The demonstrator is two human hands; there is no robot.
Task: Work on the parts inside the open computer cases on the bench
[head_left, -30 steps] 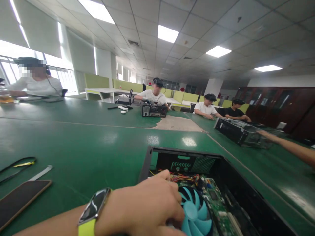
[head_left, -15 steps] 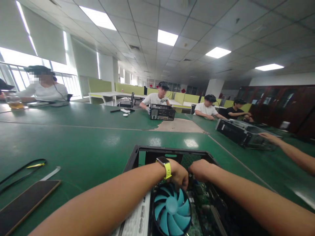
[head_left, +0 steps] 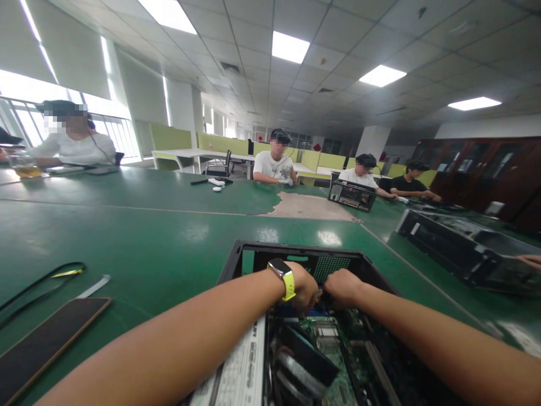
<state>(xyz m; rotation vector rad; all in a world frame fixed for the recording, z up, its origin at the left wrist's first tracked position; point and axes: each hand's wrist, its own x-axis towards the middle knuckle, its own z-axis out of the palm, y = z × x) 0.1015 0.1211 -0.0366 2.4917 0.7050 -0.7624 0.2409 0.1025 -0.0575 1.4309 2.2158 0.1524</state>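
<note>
An open black computer case (head_left: 296,246) lies in front of me on the green table. Inside it my left hand (head_left: 303,286), with a yellow-strapped watch (head_left: 283,276) on the wrist, is closed near the far end of the circuit board (head_left: 336,349). Close beside it on the right, my right hand (head_left: 343,286) is closed too, its fingertips turned inward. Something small and coloured shows between the two hands, too small to make out. The fan unit (head_left: 302,366) stands tilted on its side in the case, nearer to me, with neither hand on it.
A phone-like dark slab (head_left: 51,338) and a black strap (head_left: 42,290) lie at the left. Another case (head_left: 469,248) is at the right, with a person's hand at its edge. A further case (head_left: 351,194) stands across the table, where several people sit.
The fan has tipped from facing up onto its side, baring the board. My hands stay close together. The far case has moved right, and the case at the right has shifted toward the right edge.
</note>
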